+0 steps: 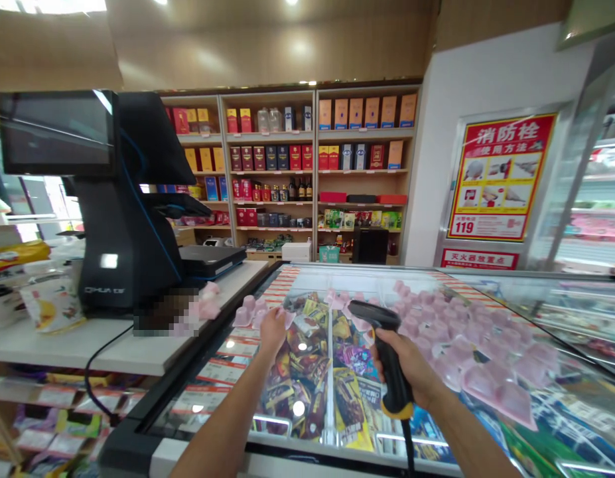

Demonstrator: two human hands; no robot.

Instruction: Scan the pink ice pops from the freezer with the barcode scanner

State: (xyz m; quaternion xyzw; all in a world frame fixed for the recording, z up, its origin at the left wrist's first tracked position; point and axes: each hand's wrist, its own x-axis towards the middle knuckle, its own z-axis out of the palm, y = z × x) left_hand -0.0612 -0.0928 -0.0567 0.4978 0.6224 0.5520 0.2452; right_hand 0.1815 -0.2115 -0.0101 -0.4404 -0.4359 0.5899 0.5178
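Observation:
My right hand (409,365) is wrapped round the grip of a black and yellow barcode scanner (393,355), its cable hanging down towards me. The scanner's head points left, over the glass top of a chest freezer (331,392). With closed fingers, my left hand (273,332) pinches a pink moulded plastic pack (247,313) with rounded cups, near the freezer's left side. More pink packs (466,345) lie spread over the glass to the right of the scanner. Another small pink piece (209,300) is on the white counter at the left.
A black checkout terminal with screens (131,219) stands on the white counter (138,352), a cable dropping from it. Wrapped ice creams (302,372) show under the freezer glass. Shelves of boxed goods (272,159) line the back, beside a red fire-hydrant sign (501,176).

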